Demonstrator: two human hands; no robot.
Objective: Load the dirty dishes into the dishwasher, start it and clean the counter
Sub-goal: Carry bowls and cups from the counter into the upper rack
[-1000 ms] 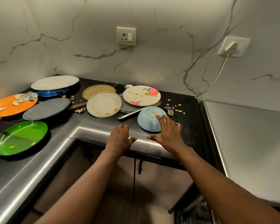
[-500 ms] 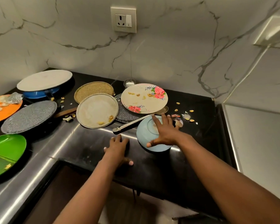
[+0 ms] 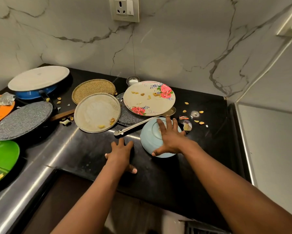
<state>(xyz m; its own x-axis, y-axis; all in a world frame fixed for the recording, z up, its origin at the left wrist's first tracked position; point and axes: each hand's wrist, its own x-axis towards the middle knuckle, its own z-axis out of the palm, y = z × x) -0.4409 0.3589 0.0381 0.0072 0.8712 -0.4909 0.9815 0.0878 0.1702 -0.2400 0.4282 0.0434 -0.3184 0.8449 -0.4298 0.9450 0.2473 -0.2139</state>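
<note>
A light blue bowl (image 3: pixel 148 137) sits upside down on the black counter (image 3: pixel 201 157). My right hand (image 3: pixel 170 139) lies spread over it, fingers on its base and thumb at the near rim. My left hand (image 3: pixel 120 153) presses flat on the counter just left of the bowl and holds nothing. Behind the bowl lie a floral plate (image 3: pixel 148 98) with crumbs, a beige plate (image 3: pixel 96 112) and a long steel ladle (image 3: pixel 133 126). Further left are a woven-looking plate (image 3: pixel 93 88), a grey speckled plate (image 3: pixel 22 119), a green plate (image 3: pixel 1 159) and an orange plate (image 3: pixel 0 112).
A white plate (image 3: pixel 39 78) rests on a blue pan at the back left. A small steel cup (image 3: pixel 133 80) stands by the marble wall. Food scraps and a torn wrapper (image 3: pixel 185 123) lie right of the bowl. A dark rack (image 3: pixel 201 228) shows below the counter edge.
I have leaned in over the counter. My right hand went from the bowl's near side to lying spread across its base, and my left hand settled flat on the counter.
</note>
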